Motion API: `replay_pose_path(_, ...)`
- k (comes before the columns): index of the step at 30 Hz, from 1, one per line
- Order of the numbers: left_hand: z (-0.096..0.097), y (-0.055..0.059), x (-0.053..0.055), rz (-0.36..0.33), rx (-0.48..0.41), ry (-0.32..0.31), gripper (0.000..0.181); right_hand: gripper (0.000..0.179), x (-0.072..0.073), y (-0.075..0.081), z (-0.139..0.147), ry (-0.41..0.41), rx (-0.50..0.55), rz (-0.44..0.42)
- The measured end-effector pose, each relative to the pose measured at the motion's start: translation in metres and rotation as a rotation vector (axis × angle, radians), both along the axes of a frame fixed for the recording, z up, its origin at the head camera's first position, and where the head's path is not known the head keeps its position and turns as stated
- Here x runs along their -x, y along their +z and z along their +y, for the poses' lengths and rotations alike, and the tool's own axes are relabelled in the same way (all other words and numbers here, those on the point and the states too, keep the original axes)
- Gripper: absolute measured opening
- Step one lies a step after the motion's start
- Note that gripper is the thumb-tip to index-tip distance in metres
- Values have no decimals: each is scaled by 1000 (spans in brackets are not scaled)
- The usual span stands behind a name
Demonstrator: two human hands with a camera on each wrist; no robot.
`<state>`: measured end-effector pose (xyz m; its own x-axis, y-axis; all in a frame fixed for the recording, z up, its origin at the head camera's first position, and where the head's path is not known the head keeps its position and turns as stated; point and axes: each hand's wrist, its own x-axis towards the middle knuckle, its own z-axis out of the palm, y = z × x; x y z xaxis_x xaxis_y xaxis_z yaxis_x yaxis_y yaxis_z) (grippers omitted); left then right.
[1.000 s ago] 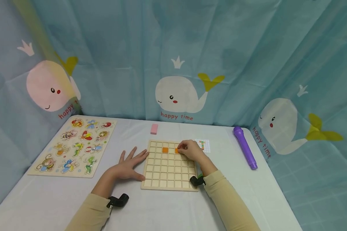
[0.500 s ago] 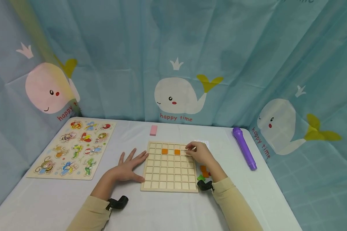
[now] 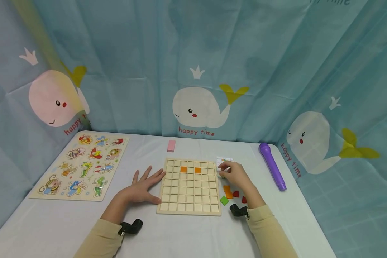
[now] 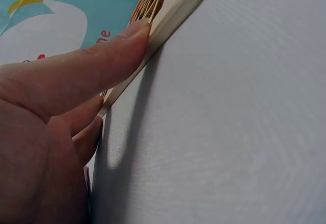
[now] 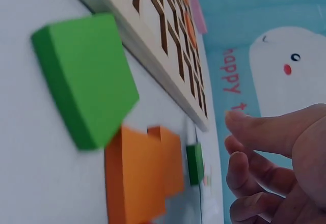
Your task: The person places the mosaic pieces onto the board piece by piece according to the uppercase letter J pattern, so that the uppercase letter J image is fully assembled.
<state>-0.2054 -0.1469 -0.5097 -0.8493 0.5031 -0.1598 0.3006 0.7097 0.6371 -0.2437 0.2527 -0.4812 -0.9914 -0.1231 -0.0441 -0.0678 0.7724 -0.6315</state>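
The wooden grid board (image 3: 190, 197) lies in the middle of the table, with one orange square (image 3: 184, 169) and a second orange square (image 3: 197, 170) in an upper row. My left hand (image 3: 139, 190) has its fingers spread, thumb and fingertips against the board's left edge; the left wrist view shows the thumb (image 4: 114, 61) at the rim. Just off the board's upper right, my right hand (image 3: 238, 175) hovers with loosely bent fingers and nothing between them. In the right wrist view, a small green block (image 5: 194, 164) lies beyond orange blocks (image 5: 140, 170) and a larger green one (image 5: 86, 79).
A printed grid card (image 3: 220, 159) lies partly under the right hand. Red pieces (image 3: 235, 194) are near the right forearm. A purple stick (image 3: 273, 166) is at right, a pink block (image 3: 171, 146) behind the board, and an insect puzzle (image 3: 95, 168) at left.
My right hand has let go of the second orange square, left on the board, and moved right, past the edge, uncovering the loose pieces. The left hand stays put.
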Motion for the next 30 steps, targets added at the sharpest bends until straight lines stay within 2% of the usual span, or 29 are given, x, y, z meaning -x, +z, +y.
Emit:
replay_pose_path(12,-1,2,-1,1,-3,0,110,28,-2,-7,18,-40,-32,-69)
replay_pose_path(21,0,1,-1,13,-1,2,109,21,-2,-12,22,-20,-70,-85)
replay_pose_path(30,0,1,-1,9,6,-1,110,21,0,-7,20,-20,-109,-130)
